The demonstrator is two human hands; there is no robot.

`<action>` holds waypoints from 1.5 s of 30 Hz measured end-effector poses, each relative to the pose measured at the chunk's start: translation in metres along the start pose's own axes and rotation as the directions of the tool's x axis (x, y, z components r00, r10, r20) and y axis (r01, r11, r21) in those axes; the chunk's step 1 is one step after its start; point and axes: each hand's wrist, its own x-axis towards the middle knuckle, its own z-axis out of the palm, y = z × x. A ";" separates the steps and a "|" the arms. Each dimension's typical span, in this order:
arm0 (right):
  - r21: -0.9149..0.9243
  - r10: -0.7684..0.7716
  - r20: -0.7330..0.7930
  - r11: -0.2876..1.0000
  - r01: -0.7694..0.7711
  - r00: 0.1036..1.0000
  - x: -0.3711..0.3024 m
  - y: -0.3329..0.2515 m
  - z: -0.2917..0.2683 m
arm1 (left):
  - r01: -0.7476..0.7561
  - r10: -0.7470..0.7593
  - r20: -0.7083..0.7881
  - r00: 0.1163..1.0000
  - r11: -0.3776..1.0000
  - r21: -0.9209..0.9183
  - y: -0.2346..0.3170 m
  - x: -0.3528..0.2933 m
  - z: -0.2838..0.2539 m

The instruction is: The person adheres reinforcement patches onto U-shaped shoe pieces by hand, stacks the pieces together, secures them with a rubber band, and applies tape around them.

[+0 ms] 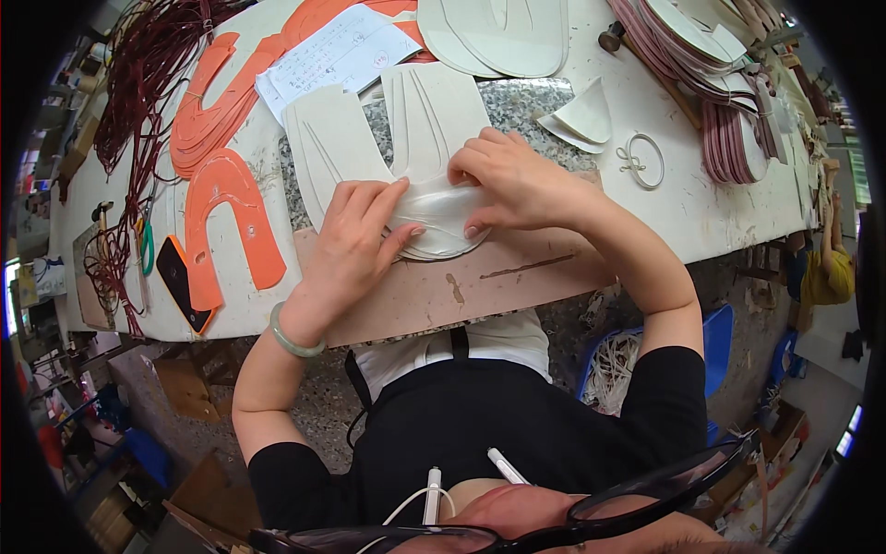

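In front of me lies a white U-shaped piece, like a shoe upper point(426, 120), its rounded end toward me. A shiny, wrinkled whitish sheet point(445, 220) covers that end. My left hand point(349, 226) presses on its left side, thumb and forefinger bent onto the shiny sheet. On the other side my right hand point(521, 185) has curled fingers and thumb closed on the sheet's right edge. The fingers hide part of both edges. Beneath is a speckled stone slab point(512, 102), with a tan board point(480, 282) along the table's near edge.
Orange U-shaped pieces point(235, 208) and an orange-edged phone point(175, 277) lie at left, near dark red cords point(138, 83). A written sheet point(337, 55) is behind. At right are white scraps point(586, 115), a tied white ring point(646, 159), a hammer point(664, 83) and bundled pink-edged pieces point(729, 143).
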 end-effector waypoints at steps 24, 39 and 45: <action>0.250 0.141 -0.271 0.965 -0.072 0.952 -0.022 0.018 -0.001 | -0.100 0.144 0.094 0.985 0.923 -0.372 0.020 -0.007 -0.021; -0.097 -0.324 -0.044 0.943 0.319 0.945 -0.056 -0.026 0.006 | 0.471 -0.566 0.183 0.804 0.419 -0.776 -0.036 0.013 -0.014; 0.353 -0.246 0.577 0.935 0.033 0.779 -0.085 -0.038 -0.036 | 0.426 -0.586 0.223 0.779 0.234 -0.874 -0.041 0.013 -0.018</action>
